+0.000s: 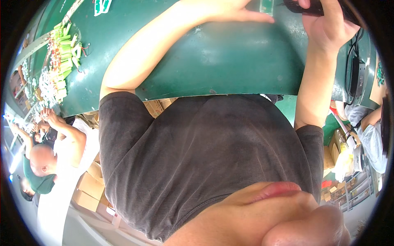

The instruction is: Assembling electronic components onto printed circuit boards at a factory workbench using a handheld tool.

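My left hand (pixel 232 10) lies low over the green tabletop (pixel 221 57), with its thumb stretched out and its other fingers partly cut off by the upper edge. Just beyond the thumb is a small pale-green flat piece (pixel 266 6), possibly a circuit board. My right hand (pixel 332 26) is closed around a dark object (pixel 305 6) at the upper right. Most of that object runs out of the picture, so its kind does not show.
Many yellow-green cylinders with wires (pixel 63 57) are heaped at the left. Small green boards (pixel 101 6) lie at the upper left. A black power adapter (pixel 361 78) with its cord rests on the right. Co-workers sit on both sides, with cardboard boxes (pixel 89 186) below.
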### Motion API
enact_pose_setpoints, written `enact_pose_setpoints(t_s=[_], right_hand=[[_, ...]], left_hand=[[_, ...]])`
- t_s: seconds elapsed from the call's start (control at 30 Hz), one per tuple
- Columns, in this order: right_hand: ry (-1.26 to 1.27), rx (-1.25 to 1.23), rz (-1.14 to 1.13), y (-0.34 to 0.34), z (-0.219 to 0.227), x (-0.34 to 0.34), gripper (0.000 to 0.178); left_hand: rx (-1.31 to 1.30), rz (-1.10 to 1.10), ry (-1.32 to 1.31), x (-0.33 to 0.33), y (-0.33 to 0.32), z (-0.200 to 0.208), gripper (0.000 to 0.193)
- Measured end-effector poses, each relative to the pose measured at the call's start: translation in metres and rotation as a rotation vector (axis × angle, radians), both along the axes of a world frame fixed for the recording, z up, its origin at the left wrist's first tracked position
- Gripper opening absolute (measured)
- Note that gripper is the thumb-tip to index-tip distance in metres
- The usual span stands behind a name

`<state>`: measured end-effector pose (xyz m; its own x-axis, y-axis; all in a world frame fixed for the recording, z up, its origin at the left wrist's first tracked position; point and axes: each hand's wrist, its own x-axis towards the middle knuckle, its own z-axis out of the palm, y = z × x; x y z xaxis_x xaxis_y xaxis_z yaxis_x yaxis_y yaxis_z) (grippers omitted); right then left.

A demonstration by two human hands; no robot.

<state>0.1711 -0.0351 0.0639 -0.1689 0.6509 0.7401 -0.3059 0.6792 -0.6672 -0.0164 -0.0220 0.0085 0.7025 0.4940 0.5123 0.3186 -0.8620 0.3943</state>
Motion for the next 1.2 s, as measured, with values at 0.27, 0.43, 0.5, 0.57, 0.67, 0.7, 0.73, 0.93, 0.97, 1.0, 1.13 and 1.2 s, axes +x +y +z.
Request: enact_pose_setpoints(t_s=[0.27,0.43,0.5,0.57,0.67,0.7,0.73,0.93,0.97,1.0,1.13,1.2], right_hand=[[-0.076,0.086,-0.081,0.004,-0.003,0.008,0.051],[0.002,0.128,-0.145,0.004,-0.010,0.000,0.051],[0.003,0.106,-0.113,0.004,-0.009,0.001,0.051],[-0.079,0.049,-0.224,0.004,-0.012,0.004,0.048],[0.011,0.077,-0.162,0.005,-0.014,0.000,0.046],[0.049,0.094,-0.129,0.006,-0.015,0.000,0.046],[0.055,0.077,-0.170,0.008,-0.018,-0.002,0.046],[0.057,-0.014,-0.189,0.007,-0.023,-0.010,0.048],[0.078,-0.022,-0.174,0.007,-0.023,-0.011,0.048],[0.099,-0.031,-0.158,0.006,-0.022,-0.012,0.048],[-0.007,-0.064,-0.169,0.008,-0.023,-0.017,0.050],[0.004,-0.117,-0.169,0.007,-0.027,-0.020,0.051]], left_hand=[[-0.023,-0.025,-0.005,0.000,0.001,0.004,0.087],[-0.046,-0.043,-0.014,0.001,0.002,0.005,0.087],[-0.029,-0.034,-0.014,0.001,0.001,0.005,0.088],[-0.021,-0.037,-0.019,0.002,0.001,0.005,0.088],[-0.007,-0.039,-0.021,0.003,0.002,0.004,0.088],[-0.001,-0.039,-0.017,0.003,0.002,0.004,0.088],[-0.003,-0.039,-0.017,0.003,0.002,0.004,0.088],[-0.009,-0.045,-0.017,-0.002,0.003,0.004,0.086],[-0.023,-0.060,-0.019,-0.002,0.004,0.004,0.085],[-0.038,-0.076,-0.021,-0.002,0.004,0.004,0.084],[-0.030,-0.062,-0.047,-0.004,0.004,-0.001,0.080],[-0.054,-0.058,0.001,-0.004,0.004,-0.001,0.077]])
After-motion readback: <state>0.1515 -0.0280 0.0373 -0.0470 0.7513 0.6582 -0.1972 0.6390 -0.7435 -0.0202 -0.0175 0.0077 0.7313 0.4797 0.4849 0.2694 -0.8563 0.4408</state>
